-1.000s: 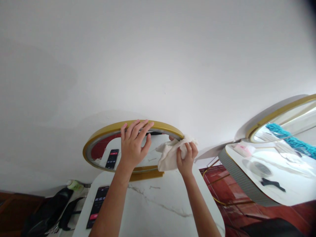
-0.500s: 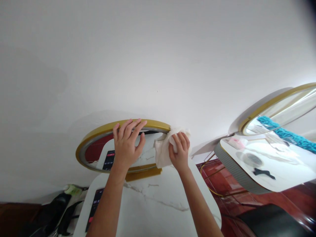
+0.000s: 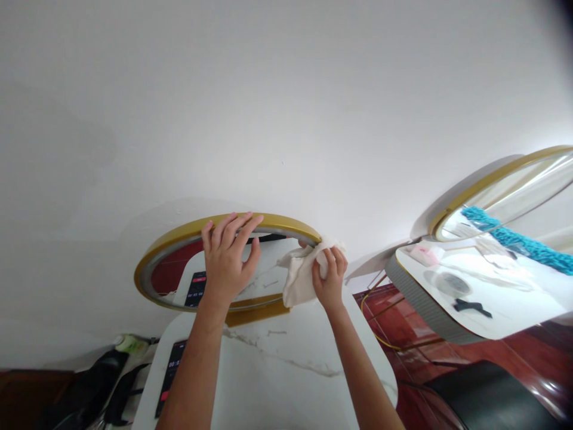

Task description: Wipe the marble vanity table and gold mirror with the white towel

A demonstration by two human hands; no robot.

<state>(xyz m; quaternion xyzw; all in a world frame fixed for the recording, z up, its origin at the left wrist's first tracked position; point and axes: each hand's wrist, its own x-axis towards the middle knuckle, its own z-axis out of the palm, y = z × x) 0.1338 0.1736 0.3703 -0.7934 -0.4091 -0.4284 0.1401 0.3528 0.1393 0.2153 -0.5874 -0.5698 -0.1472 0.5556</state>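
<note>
A round mirror with a gold frame (image 3: 179, 236) stands on a white marble table (image 3: 277, 376) against the white wall. My left hand (image 3: 226, 257) rests on the top of the frame, fingers spread over the rim. A crumpled white cloth (image 3: 301, 276) is bunched in my right hand (image 3: 330, 276), which presses it against the mirror's right edge. The glass reflects the tabletop and a phone.
A black phone (image 3: 169, 371) with a timer screen lies at the table's left edge. A dark bag (image 3: 85, 388) sits on the floor at the left. On the right stands a second white table (image 3: 447, 322) with another gold mirror (image 3: 501, 176), a turquoise duster and small items.
My right hand with the cloth slid left along the mirror's right rim, then back a little to the right. The left hand stayed on the frame's top. The view shifted slightly.
</note>
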